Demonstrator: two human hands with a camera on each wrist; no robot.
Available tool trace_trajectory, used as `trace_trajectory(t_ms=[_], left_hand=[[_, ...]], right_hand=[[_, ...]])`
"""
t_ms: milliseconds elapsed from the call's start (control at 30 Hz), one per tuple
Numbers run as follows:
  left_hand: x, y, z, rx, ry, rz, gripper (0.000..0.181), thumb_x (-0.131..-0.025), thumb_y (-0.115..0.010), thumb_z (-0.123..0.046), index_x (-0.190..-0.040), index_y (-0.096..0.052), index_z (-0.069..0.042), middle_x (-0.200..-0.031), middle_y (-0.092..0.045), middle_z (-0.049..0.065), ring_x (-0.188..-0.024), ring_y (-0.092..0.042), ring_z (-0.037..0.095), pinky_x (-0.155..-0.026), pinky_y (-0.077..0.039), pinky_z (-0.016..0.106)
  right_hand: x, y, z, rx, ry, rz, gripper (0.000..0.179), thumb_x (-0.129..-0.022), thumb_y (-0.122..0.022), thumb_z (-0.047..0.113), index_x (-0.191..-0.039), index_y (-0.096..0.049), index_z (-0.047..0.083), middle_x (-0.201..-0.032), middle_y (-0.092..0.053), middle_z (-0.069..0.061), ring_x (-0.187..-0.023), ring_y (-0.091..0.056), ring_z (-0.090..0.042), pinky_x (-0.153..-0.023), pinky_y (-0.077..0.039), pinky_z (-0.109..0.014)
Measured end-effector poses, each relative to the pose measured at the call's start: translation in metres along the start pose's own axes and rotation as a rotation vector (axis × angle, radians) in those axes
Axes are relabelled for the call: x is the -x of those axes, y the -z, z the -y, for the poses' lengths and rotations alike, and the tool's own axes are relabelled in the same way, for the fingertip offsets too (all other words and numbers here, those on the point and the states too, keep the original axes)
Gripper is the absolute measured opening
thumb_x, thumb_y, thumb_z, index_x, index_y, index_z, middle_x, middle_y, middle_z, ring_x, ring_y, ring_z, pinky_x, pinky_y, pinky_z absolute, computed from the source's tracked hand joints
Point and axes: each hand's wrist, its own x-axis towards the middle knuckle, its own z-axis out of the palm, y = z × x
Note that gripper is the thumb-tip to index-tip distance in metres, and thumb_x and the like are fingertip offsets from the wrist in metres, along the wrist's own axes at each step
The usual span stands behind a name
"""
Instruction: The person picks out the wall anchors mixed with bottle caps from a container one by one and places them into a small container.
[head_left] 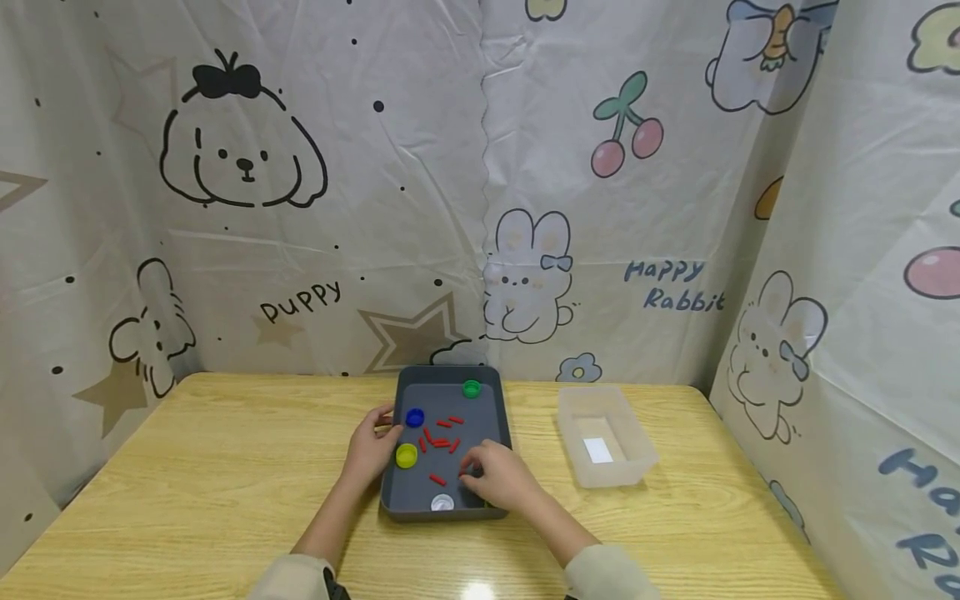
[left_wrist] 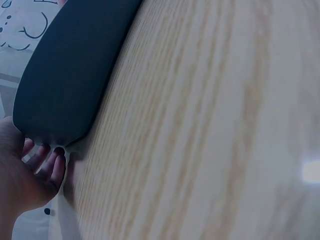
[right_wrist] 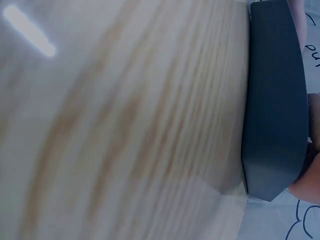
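A dark grey tray (head_left: 489, 417) stands on the wooden table, with several small red sticks (head_left: 441, 443) scattered in its middle. My left hand (head_left: 369, 450) grips its left side, thumb at the rim; in the left wrist view the curled fingers (left_wrist: 50, 167) touch the outer wall. Over the tray's right front part is my right hand (head_left: 498, 475), fingers bent down and close together. Whether they pinch a stick is too small to tell. Inside lie a green cap (head_left: 471, 389), a blue cap (head_left: 415, 417), a yellow cap (head_left: 407, 456) and a white cap (head_left: 442, 502).
Right of the tray stands a translucent plastic box (head_left: 641, 458) with a white rectangle (head_left: 597, 451) in it. A printed curtain (head_left: 420, 183) hangs behind the table (head_left: 247, 467) and along its sides.
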Motion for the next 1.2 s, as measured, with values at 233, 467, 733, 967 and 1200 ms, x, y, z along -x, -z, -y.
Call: trace_trajectory(t_ms=[233, 467, 733, 967, 1200], left_hand=[[-0.001, 0.0, 0.003, 0.0, -0.013, 0.01, 0.044, -0.091, -0.056, -0.01, -0.133, -0.046, -0.002, -0.121, -0.055, 0.024, -0.106, -0.058, 0.036, -0.087, -0.05, 0.043], [0.0, 0.0, 0.002, 0.0, -0.013, 0.014, 0.044, -0.091, -0.056, -0.01, -0.133, -0.046, -0.002, -0.121, -0.055, 0.023, -0.106, -0.058, 0.035, -0.087, -0.05, 0.043], [0.001, 0.001, 0.002, 0.007, 0.0, 0.018, 0.044, -0.092, -0.055, -0.009, -0.134, -0.046, -0.002, -0.123, -0.054, 0.024, -0.108, -0.057, 0.037, -0.087, -0.05, 0.043], [0.001, 0.0, 0.003, 0.014, -0.01, 0.015, 0.044, -0.091, -0.055, -0.009, -0.134, -0.046, -0.001, -0.122, -0.054, 0.024, -0.107, -0.057, 0.037, -0.087, -0.05, 0.043], [0.001, 0.001, 0.003, 0.02, -0.021, 0.004, 0.043, -0.091, -0.054, -0.008, -0.132, -0.047, 0.0, -0.12, -0.054, 0.026, -0.105, -0.057, 0.038, -0.086, -0.051, 0.043]], right_hand=[[-0.004, -0.009, 0.002, 0.151, -0.044, -0.029, 0.011, -0.08, -0.071, 0.024, -0.085, -0.072, 0.014, -0.077, -0.059, 0.002, -0.069, -0.055, -0.01, -0.059, -0.045, -0.024], [-0.003, -0.009, 0.007, 0.225, -0.063, -0.053, 0.009, -0.08, -0.072, 0.024, -0.08, -0.071, 0.015, -0.078, -0.061, 0.002, -0.072, -0.06, -0.014, -0.06, -0.049, -0.028], [-0.002, -0.01, 0.009, 0.207, -0.07, -0.07, 0.008, -0.08, -0.072, 0.024, -0.077, -0.072, 0.017, -0.077, -0.059, 0.003, -0.069, -0.059, -0.013, -0.056, -0.048, -0.026], [-0.004, -0.007, 0.007, 0.028, -0.086, -0.096, 0.008, -0.08, -0.07, 0.02, -0.075, -0.07, 0.013, -0.069, -0.054, 0.005, -0.061, -0.047, -0.006, -0.052, -0.038, -0.019], [-0.005, 0.004, 0.006, -0.07, -0.062, -0.133, 0.007, -0.08, -0.069, 0.016, -0.076, -0.07, 0.011, -0.067, -0.053, 0.006, -0.059, -0.043, -0.004, -0.051, -0.038, -0.019]])
